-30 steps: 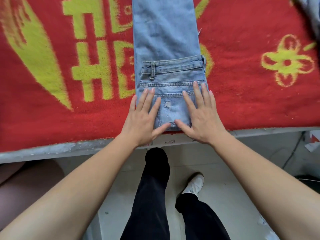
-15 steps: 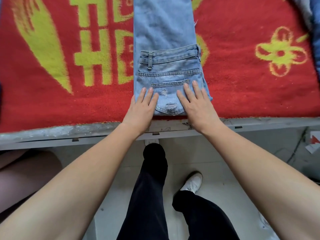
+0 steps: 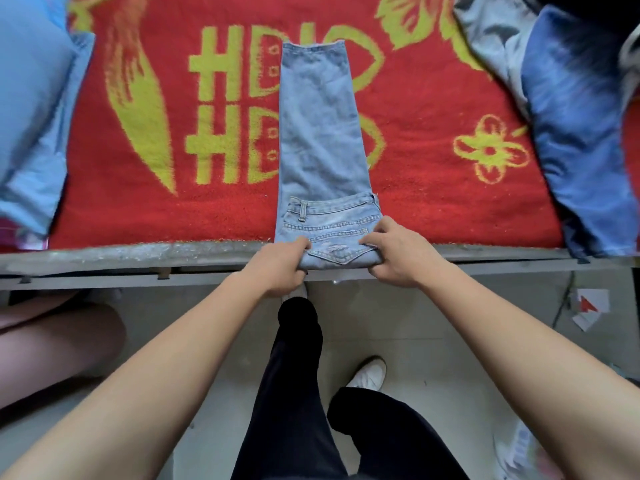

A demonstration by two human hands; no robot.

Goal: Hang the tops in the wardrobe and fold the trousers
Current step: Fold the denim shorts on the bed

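Pressed flat a second ago, the left hand (image 3: 280,268) and right hand (image 3: 394,254) now grip the jeans' (image 3: 318,133) folded end between them, probably to fold it away over the legs.

Pale-blue faded jeans (image 3: 320,133), red blanket (image 3: 433,188) — yellow-green motifs

A red blanket (image 3: 433,209) with yellow lettering and flowers covers the worktop, whose worn grey edge (image 3: 138,254) borders the blanket's near side. Below the blanket is a pale tiled floor (image 3: 450,323) with a white shoe (image 3: 372,374) and, further right, a red-and-white paper scrap (image 3: 588,306).
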